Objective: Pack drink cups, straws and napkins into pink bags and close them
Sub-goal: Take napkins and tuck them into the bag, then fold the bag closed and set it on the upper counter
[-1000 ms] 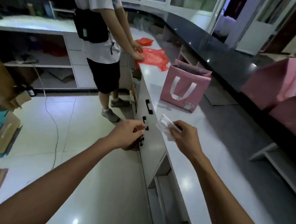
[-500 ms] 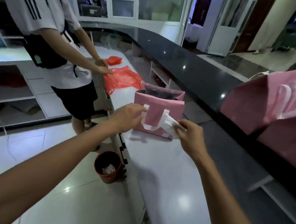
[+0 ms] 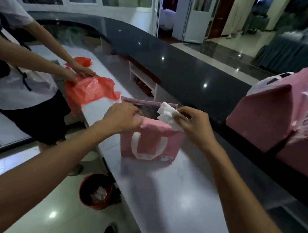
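Floor level, nearest my view: a red bin (image 3: pixel 96 192) with crumpled white paper inside stands beside the foot of the white counter (image 3: pixel 171 198). On that counter, straight ahead of me, a pink bag (image 3: pixel 151 139) stands upright, its white handle loop facing me and its mouth open. My left hand (image 3: pixel 121 117) grips the near rim of the bag at its left corner, fingers curled over the edge and reaching into the opening. My right hand (image 3: pixel 194 124) pinches a folded white napkin (image 3: pixel 167 114) between thumb and fingertips; the napkin hangs over the bag's mouth at the right side, its lower part touching or just above the near rim, I cannot tell which. What lies inside the bag is dark and I cannot make it out. To my right, on the raised black countertop (image 3: pixel 170 67), further pink bags (image 3: pixel 269 112) stand close together, one with white handles showing. Farther along the white counter to the left, a second person (image 3: pixel 17 75) in a white shirt and dark shorts presses both hands flat on a red plastic bag (image 3: pixel 90 89), with a smaller red bundle (image 3: pixel 82 61) just beyond it. White doors (image 3: pixel 193 16) and glazed panels close the background.
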Motion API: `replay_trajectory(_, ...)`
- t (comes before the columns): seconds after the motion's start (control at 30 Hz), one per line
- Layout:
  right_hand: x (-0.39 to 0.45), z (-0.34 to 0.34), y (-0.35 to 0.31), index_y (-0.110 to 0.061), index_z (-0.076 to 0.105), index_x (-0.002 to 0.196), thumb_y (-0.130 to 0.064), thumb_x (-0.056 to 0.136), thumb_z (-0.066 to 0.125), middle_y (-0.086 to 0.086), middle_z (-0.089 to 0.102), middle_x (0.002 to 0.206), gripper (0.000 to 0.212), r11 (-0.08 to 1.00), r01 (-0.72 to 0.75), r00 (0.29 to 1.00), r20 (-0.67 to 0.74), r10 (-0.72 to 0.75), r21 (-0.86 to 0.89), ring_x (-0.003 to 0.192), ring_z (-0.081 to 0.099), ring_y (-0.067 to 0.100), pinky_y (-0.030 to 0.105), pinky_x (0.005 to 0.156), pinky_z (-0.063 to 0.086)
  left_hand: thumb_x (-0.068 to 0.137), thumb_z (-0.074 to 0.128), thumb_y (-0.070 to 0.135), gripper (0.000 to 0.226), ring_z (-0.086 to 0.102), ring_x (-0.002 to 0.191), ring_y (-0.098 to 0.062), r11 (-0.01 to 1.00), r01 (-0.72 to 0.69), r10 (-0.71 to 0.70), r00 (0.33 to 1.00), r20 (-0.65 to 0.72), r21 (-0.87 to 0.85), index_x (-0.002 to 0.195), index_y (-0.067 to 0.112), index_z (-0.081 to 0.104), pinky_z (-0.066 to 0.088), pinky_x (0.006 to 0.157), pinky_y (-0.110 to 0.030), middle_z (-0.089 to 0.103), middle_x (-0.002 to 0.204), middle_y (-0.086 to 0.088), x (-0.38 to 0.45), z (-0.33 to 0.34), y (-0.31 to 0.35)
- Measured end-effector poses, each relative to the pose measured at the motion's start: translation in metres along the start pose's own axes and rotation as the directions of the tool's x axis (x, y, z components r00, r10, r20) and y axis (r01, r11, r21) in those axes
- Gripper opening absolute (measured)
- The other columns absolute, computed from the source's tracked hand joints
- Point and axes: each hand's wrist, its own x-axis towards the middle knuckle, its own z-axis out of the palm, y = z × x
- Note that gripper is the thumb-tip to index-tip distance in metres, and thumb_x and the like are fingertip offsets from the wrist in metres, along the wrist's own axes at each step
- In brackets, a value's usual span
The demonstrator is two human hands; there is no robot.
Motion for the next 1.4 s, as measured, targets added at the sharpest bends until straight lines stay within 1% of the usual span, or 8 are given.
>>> replay_trajectory(0.13, 0.046, 0.034, -0.010, -0.016, 0.077, 0.097, -0.019, 0.094, 0.069, -0.008, 0.072, 0.083, 0.009, 1.000, -0.010, 1.000, 0.020, 0.011, -0.029, 0.076, 0.066, 0.004, 0.018, 0.063, 0.050, 0.072, 0.045, 0.078, 0.070, 0.057, 0.104, -0.021, 0.994, -0.058, 0.055, 0.998, 0.034, 0.094, 0.110, 0.024, 0.069, 0.050, 0.088, -0.037, 0.064, 0.112, 0.002, -0.003, 0.010, -0.020)
replay_trajectory(0.27, 0.080, 0.071, 0.000, -0.019, 0.074, 0.094, -0.017, 0.092, 0.067, -0.001, 0.070, 0.082, 0.008, 0.967, 0.000, 0.980, 0.193, 0.050, -0.254, 0.075, 0.065, 0.017, 0.043, 0.068, 0.055, 0.074, 0.040, 0.082, 0.086, 0.043, 0.129, -0.019, 0.990, -0.130, 0.127, 0.991, 0.050, 0.057, 0.125, 0.018, 0.065, 0.039, 0.110, -0.037, 0.057, 0.128, 0.003, -0.006, 0.017, -0.029)
replay_trajectory(0.43, 0.096, 0.101, 0.015, -0.022, 0.073, 0.098, -0.016, 0.090, 0.063, 0.004, 0.071, 0.093, 0.013, 0.879, 0.038, 0.928, 0.344, 0.146, -0.475, 0.080, 0.065, 0.023, 0.045, 0.071, 0.056, 0.071, 0.028, 0.087, 0.097, 0.020, 0.148, -0.020, 0.982, -0.183, 0.179, 0.979, 0.097, 0.038, 0.136, 0.021, 0.058, 0.019, 0.123, -0.040, 0.045, 0.145, 0.004, 0.000, 0.021, -0.041)
replay_trajectory(0.6, 0.108, 0.116, 0.026, -0.025, 0.075, 0.093, -0.015, 0.087, 0.059, 0.000, 0.072, 0.092, 0.020, 0.812, 0.061, 0.934, 0.319, 0.159, -0.581, 0.079, 0.066, 0.021, 0.041, 0.070, 0.057, 0.074, 0.027, 0.088, 0.096, 0.010, 0.152, -0.023, 0.972, -0.231, 0.224, 0.967, 0.119, 0.048, 0.133, 0.020, 0.061, 0.010, 0.125, -0.042, 0.036, 0.153, 0.000, 0.006, 0.026, -0.049)
replay_trajectory(0.83, 0.125, 0.142, 0.034, -0.028, 0.079, 0.091, -0.016, 0.088, 0.062, -0.004, 0.072, 0.094, 0.022, 0.744, 0.094, 0.921, 0.341, 0.187, -0.662, 0.082, 0.064, 0.015, 0.037, 0.076, 0.058, 0.076, 0.025, 0.088, 0.093, 0.016, 0.151, -0.023, 0.962, -0.275, 0.274, 0.958, 0.082, -0.001, 0.123, 0.019, 0.068, 0.014, 0.125, -0.044, 0.043, 0.149, -0.001, 0.006, 0.036, -0.049)
replay_trajectory(1.07, 0.127, 0.149, 0.034, -0.025, 0.068, 0.126, -0.027, 0.096, 0.060, 0.004, 0.061, 0.135, 0.031, 0.648, 0.177, 0.899, 0.390, 0.201, -0.741, 0.132, 0.045, 0.027, 0.049, 0.107, 0.037, 0.074, 0.011, 0.086, 0.099, 0.016, 0.150, -0.022, 0.961, -0.274, 0.267, 0.957, 0.118, 0.047, 0.124, 0.021, 0.067, 0.012, 0.124, -0.046, 0.042, 0.150, -0.001, 0.023, 0.033, -0.058)
replay_trajectory(1.2, 0.124, 0.141, 0.028, -0.024, 0.071, 0.121, -0.028, 0.098, 0.056, 0.004, 0.066, 0.129, 0.028, 0.672, 0.189, 0.916, 0.376, 0.143, -0.716, 0.127, 0.051, 0.027, 0.048, 0.105, 0.040, 0.079, 0.015, 0.083, 0.090, 0.023, 0.147, -0.019, 0.947, -0.321, 0.322, 0.944, 0.075, -0.023, 0.122, 0.025, 0.069, 0.018, 0.122, -0.046, 0.045, 0.148, 0.002, 0.030, 0.030, -0.063)
replay_trajectory(1.4, 0.100, 0.124, -0.007, -0.021, 0.073, 0.109, -0.029, 0.099, 0.052, 0.001, 0.073, 0.108, 0.025, 0.774, 0.144, 0.920, 0.371, 0.124, -0.617, 0.093, 0.065, 0.021, 0.044, 0.084, 0.053, 0.091, 0.037, 0.057, 0.053, 0.041, 0.138, -0.018, 0.872, -0.337, 0.307, 0.941, -0.140, -0.354, 0.113, 0.026, 0.074, 0.037, 0.110, -0.049, 0.059, 0.138, 0.002, 0.069, 0.023, -0.089)
